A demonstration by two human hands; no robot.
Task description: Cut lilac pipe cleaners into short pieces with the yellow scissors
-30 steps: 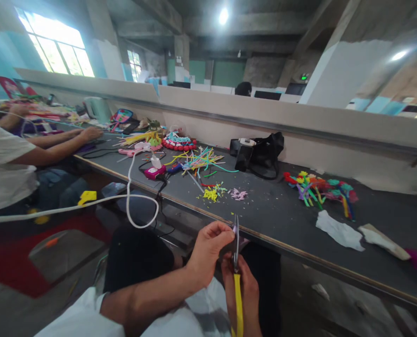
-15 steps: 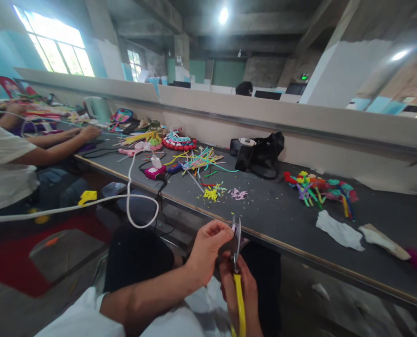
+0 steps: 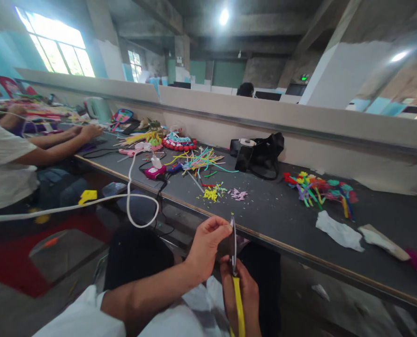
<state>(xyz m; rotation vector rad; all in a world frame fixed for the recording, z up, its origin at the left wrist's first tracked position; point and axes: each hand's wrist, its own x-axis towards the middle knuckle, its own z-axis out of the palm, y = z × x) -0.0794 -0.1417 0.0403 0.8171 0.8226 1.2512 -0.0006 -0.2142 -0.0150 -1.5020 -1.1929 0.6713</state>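
Yellow-handled scissors [image 3: 239, 299] are in my right hand [image 3: 248, 290], their blades pointing up and closed together just in front of the table edge. My left hand [image 3: 205, 245] pinches thumb and finger right beside the blades. A small lilac piece showed at those fingertips a moment ago; fingers and blades now mostly hide it. Beyond the blade tips lie a heap of short yellow bits [image 3: 211, 194] and a heap of short lilac bits [image 3: 238, 194] on the dark table [image 3: 275, 220].
Behind the heaps are loose coloured pipe cleaners [image 3: 204, 160] and a black strapped device [image 3: 257, 152]. Colourful pipe-cleaner flowers [image 3: 321, 187] and a white tissue [image 3: 339, 230] lie to the right. A white cable [image 3: 143, 196] loops at left, near a co-worker's arms [image 3: 66, 139].
The scissor blades, slightly apart before, have come together. The lilac piece between them is no longer clearly visible. My left hand has barely moved.
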